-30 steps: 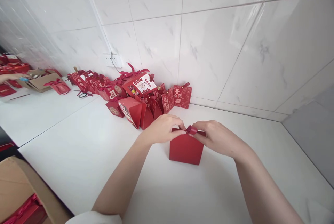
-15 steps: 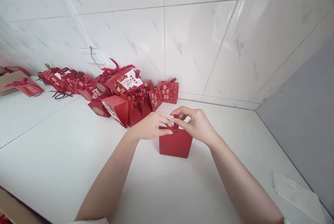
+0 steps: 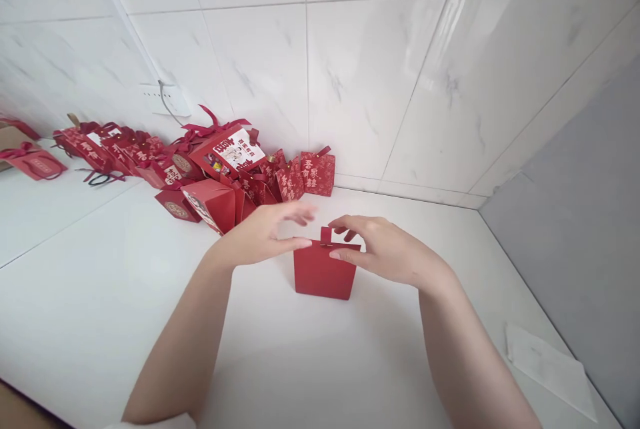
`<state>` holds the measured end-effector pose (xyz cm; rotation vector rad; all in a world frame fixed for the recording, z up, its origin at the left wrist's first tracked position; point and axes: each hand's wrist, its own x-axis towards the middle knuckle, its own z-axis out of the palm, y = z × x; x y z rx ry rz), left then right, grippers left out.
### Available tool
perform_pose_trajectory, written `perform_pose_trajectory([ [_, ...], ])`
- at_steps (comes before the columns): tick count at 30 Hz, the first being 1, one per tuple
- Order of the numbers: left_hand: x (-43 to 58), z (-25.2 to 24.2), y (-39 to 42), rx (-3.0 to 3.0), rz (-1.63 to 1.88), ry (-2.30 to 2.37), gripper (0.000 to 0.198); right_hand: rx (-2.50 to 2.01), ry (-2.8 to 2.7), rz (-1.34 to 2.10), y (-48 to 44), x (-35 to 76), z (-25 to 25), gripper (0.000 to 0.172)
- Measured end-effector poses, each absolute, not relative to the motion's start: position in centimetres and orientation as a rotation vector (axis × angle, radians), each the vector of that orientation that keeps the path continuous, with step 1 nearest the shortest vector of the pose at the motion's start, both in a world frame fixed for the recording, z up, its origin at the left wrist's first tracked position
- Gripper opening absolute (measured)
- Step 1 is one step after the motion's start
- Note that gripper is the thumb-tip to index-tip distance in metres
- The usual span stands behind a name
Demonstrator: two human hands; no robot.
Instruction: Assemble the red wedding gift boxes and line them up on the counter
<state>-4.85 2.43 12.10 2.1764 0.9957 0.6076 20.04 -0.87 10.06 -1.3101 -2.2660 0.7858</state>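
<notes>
A plain red box (image 3: 325, 274) stands upright on the white table, with a short red loop (image 3: 326, 236) rising from the middle of its top edge. My left hand (image 3: 273, 232) is at the box's upper left corner, its thumb and fingers spread with nothing between them. On the right side of the top edge, my right hand (image 3: 385, 249) has its thumb in front of the box and its fingers behind, apart and not closed on the loop. Whether either hand touches the box is hard to tell.
Several red gift boxes with ribbons (image 3: 233, 149) are heaped along the tiled wall (image 3: 260, 69), reaching to the left. A wall socket (image 3: 164, 100) with a cable is behind them. A white flat item (image 3: 550, 372) lies at the right on the table (image 3: 320, 362).
Both hands have opened. My left hand has moved left off the top edge, and my right hand has let go of the loop. The view has shifted slightly.
</notes>
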Motion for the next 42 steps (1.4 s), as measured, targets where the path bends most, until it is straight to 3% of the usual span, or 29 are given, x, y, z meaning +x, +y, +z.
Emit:
perform_pose_trajectory([
  [2,-5.3,13.0,2.2,1.997,1.017,0.840,0.060,-1.291,-2.222,0.745,-1.2,20.2,10.6,0.044],
  [5,-5.5,13.4,2.4,1.605,1.414,0.634,0.059,-1.142,-2.043,0.633,-2.1,20.0,11.5,0.059],
  [11,-4.4,10.4,4.3,1.013,0.993,0.747,0.063,-0.843,-2.155,0.815,-3.7,17.8,11.7,0.077],
  [16,-4.2,10.1,4.0,1.145,0.968,0.726,0.065,-0.890,-2.438,0.770,-3.4,16.4,10.9,0.084],
  [24,-4.1,12.1,2.1,1.826,0.907,0.869,0.090,-0.849,-2.496,0.655,-3.5,16.2,10.5,0.082],
  [36,-5.3,13.4,1.4,2.065,1.095,0.891,0.040,-1.076,-1.929,0.578,-4.1,20.3,12.9,0.078],
  [38,-5.2,12.9,1.4,2.182,0.945,0.969,0.043,-1.181,-1.993,0.602,-3.3,20.3,12.4,0.071],
  [42,-6.2,12.5,1.7,2.238,0.286,1.304,0.074,-1.602,-2.125,0.575,-1.4,21.4,11.1,0.042],
])
